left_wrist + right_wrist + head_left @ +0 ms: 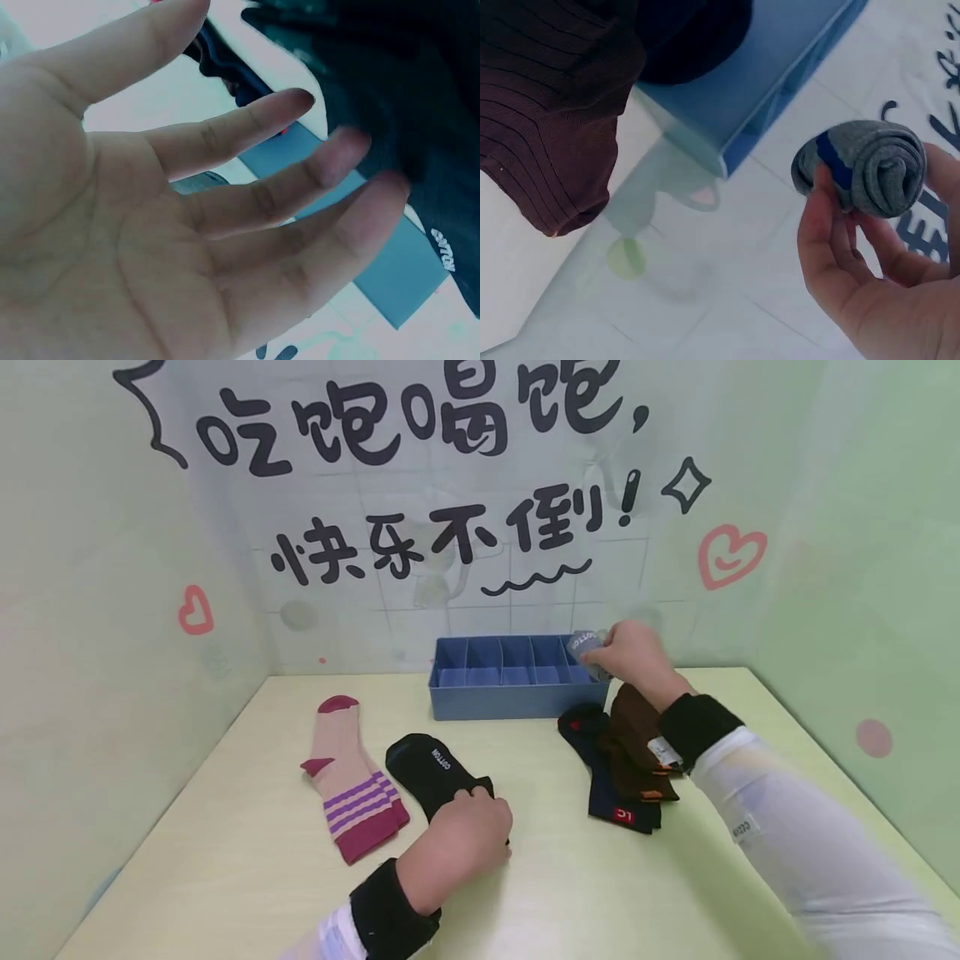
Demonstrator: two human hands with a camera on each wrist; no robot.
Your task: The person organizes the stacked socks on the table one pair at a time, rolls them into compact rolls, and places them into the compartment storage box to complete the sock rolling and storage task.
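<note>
My right hand (637, 662) pinches a rolled grey sock (862, 166) between thumb and fingers. In the head view, it holds the roll (587, 647) over the right end of the blue divided box (517, 703). A blue patch shows on the roll in the right wrist view. My left hand (468, 831) is at the cuff end of a pair of black socks (431, 768) with "COTTON" printed on the foot. Its fingers (259, 202) look loosely bent in the left wrist view, against or very near the black fabric (390, 97); firm contact cannot be told.
Pink socks with purple stripes (348, 777) lie at the left of the table. Dark navy socks (600, 777) and brown socks (630, 735) overlap at the right, under my right forearm. The box stands by the back wall, its dividers making several compartments.
</note>
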